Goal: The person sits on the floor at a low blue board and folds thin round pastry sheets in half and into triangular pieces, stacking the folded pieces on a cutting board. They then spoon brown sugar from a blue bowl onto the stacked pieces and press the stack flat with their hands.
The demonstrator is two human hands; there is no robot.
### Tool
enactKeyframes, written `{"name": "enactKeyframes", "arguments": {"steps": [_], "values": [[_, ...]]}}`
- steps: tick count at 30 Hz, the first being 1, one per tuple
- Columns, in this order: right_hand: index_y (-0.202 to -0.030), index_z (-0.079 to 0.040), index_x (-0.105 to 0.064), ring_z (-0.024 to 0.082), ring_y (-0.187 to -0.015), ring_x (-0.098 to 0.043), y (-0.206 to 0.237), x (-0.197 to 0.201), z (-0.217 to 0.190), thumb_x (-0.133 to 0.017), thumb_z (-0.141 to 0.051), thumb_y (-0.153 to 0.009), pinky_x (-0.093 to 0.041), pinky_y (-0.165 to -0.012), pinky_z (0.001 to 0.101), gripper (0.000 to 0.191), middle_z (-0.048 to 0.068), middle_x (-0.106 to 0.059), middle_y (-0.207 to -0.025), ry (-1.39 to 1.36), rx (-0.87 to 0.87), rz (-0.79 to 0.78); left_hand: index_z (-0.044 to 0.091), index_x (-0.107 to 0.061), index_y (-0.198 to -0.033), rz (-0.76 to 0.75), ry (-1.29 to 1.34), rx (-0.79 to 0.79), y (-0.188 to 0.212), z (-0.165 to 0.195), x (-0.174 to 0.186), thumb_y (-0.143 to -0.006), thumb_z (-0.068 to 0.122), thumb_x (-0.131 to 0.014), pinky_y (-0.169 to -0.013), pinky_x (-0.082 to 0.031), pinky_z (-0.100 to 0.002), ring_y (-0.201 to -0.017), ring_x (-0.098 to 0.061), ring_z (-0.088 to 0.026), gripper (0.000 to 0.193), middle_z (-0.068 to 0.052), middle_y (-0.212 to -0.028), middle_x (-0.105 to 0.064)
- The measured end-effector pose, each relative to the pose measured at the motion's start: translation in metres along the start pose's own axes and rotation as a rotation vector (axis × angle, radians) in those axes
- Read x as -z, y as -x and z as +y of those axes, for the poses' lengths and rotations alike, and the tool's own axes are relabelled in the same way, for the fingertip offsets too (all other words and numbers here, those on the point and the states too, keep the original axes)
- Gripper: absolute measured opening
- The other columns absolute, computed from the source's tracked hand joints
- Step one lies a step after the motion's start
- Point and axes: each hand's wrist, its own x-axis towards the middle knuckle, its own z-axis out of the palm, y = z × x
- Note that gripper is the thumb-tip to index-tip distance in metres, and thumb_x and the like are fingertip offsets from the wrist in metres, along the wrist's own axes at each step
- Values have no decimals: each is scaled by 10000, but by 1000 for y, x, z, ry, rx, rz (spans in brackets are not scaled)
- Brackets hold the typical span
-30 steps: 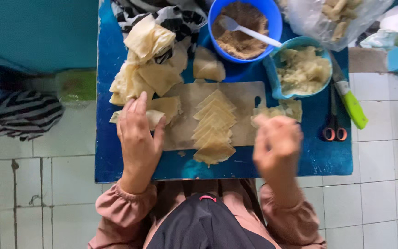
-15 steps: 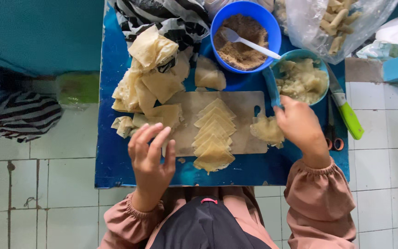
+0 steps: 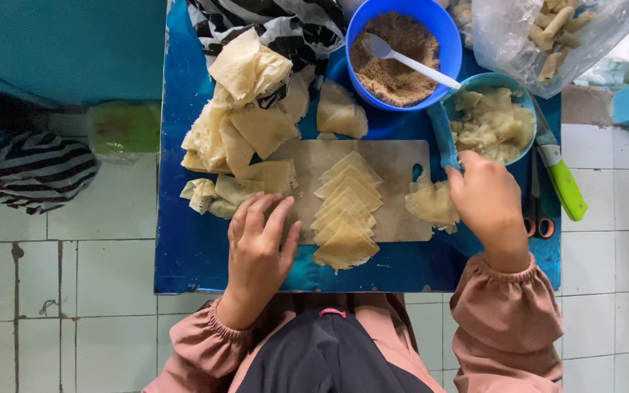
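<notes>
White floor tiles lying under my small blue table (image 3: 198, 262), my left hand (image 3: 260, 251) resting flat and open on the pale wooden board (image 3: 394, 156), holding nothing, my right hand (image 3: 485, 200) curling its fingers onto a thin yellow dough piece (image 3: 429, 204).

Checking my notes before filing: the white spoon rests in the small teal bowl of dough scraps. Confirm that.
Not quite. The head view shows the white spoon resting in the big blue bowl of brown crumbs; the teal bowl beside it holds only pale scraps.
</notes>
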Motion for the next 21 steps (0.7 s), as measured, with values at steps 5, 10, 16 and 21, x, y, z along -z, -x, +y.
{"name": "enactKeyframes", "arguments": {"steps": [5, 10, 16, 21], "values": [[-1063, -5, -694, 424, -801, -671, -16, -2, 11, -723, -218, -945, -518, -676, 471, 246, 248, -687, -824, -202, 63, -52, 85, -647, -1314, -27, 0, 40, -4, -3, -2, -865, 205, -794, -1111, -375, -439, -1316, -504, -334, 487, -102, -1319, -596], [-1124, -30, -637, 128, -603, -565, -1, 14, 1, -783, -83, -887, -410, -529, 298, 284, 127, -648, -674, -629, -148, -46, 85, -660, -1289, -14, 3, 35, -8, -5, -2, -855, 196, -799, -1106, -382, -439, -1311, -512, -336, 469, -105, -1302, -600], [-1260, -107, -697, 228, -1122, -583, 50, 24, -47, -560, 106, -910, -487, -895, 322, 432, 177, -575, -1272, -746, 397, -77, 97, -693, -1218, 69, 69, -97, -4, -4, 3, -875, 90, -768, -1067, -438, -423, -1230, -572, -296, 351, -67, -1220, -629], [-1261, -206, -722, 409, -1563, -270, 60, -2, -81, -517, 169, -782, -260, -1241, 489, 641, 153, -394, -1630, -579, 793, -195, 125, -731, -1132, -25, 225, -335, 3, 3, 6, -824, 64, -745, -978, -473, -392, -1142, -611, -247, 314, -28, -1100, -624]]}}
